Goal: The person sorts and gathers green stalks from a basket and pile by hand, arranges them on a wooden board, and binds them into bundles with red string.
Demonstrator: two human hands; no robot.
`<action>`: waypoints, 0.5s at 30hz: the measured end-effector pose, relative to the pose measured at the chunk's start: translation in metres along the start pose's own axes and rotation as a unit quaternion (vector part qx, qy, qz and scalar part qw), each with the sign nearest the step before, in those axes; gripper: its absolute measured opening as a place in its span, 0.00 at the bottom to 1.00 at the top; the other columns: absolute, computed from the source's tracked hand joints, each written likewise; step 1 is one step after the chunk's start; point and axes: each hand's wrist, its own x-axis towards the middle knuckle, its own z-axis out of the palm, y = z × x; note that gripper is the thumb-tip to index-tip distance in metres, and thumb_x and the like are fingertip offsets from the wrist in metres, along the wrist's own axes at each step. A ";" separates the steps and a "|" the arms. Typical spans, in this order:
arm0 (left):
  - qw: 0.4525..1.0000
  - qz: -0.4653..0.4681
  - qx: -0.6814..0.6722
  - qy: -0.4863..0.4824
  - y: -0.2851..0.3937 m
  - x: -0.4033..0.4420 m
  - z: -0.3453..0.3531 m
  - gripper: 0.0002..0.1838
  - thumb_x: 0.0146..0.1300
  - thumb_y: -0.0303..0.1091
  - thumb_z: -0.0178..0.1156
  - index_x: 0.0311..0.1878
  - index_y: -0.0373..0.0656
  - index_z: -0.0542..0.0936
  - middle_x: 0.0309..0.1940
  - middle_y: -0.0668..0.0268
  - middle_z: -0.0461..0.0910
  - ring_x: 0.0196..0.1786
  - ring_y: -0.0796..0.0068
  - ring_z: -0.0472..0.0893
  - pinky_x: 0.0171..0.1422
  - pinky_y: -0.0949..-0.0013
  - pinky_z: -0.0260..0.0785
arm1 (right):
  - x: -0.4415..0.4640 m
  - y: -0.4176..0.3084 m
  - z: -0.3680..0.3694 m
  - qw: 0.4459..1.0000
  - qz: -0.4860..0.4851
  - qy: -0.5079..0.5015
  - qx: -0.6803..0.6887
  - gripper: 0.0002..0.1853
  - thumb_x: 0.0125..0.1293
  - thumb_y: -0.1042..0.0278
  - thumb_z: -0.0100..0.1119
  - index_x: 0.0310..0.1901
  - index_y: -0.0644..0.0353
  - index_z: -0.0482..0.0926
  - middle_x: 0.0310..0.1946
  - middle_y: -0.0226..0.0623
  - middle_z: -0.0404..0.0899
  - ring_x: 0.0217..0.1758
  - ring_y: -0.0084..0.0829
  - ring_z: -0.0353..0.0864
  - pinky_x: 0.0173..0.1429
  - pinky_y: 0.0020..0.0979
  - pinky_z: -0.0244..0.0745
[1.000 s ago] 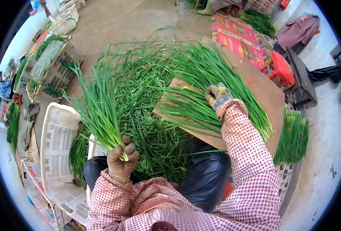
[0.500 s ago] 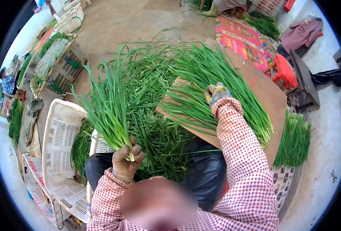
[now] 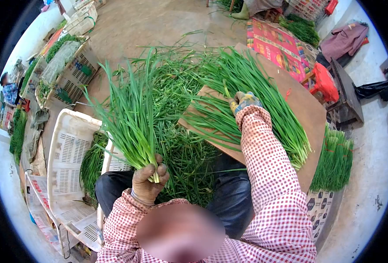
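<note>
A bunch of long green stalks [image 3: 130,127] stands fanned upward from my gloved left hand [image 3: 149,179], whose fingers are wrapped round the pale stem ends. My right hand [image 3: 245,101], in a patterned glove, is over the left side of a wide pile of green stalks [image 3: 272,105] on a brown board [image 3: 308,109]. Its fingers are curled together, with a pale stalk end just above them; what they hold is too small to make out. Loose leaves [image 3: 176,87] lie heaped on the floor between my legs and beyond.
A white plastic crate [image 3: 71,153] with greens inside is at my left. Tied upright bundles [image 3: 334,158] stand at the right, near a dark wooden bench [image 3: 347,94] and a red bag [image 3: 324,83]. More crates [image 3: 75,70] and a person [image 3: 9,90] are at the far left.
My left hand has moved right with its bunch. My right hand has shifted slightly left over the pile, and a pale stalk end now shows beside its fingers.
</note>
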 end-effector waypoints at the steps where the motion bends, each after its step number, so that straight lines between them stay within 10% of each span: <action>1: 1.000 -0.004 -0.003 0.005 0.000 0.000 0.001 0.24 0.60 0.27 0.64 0.60 0.46 0.72 0.49 0.65 0.78 0.38 0.73 0.76 0.37 0.67 0.70 | 0.000 0.002 0.002 1.000 0.000 0.000 -0.001 0.24 0.67 0.43 0.54 0.58 0.47 0.77 0.59 0.45 0.73 0.64 0.47 0.72 0.67 0.44 0.69; 15: 0.999 -0.012 -0.036 0.022 0.006 -0.004 0.000 0.23 0.59 0.26 0.64 0.58 0.45 0.73 0.49 0.65 0.78 0.37 0.74 0.74 0.38 0.69 0.69 | 0.000 0.021 0.016 0.995 -0.077 0.069 -0.014 0.13 0.67 0.56 0.58 0.50 0.49 0.80 0.50 0.48 0.76 0.55 0.51 0.77 0.59 0.44 0.74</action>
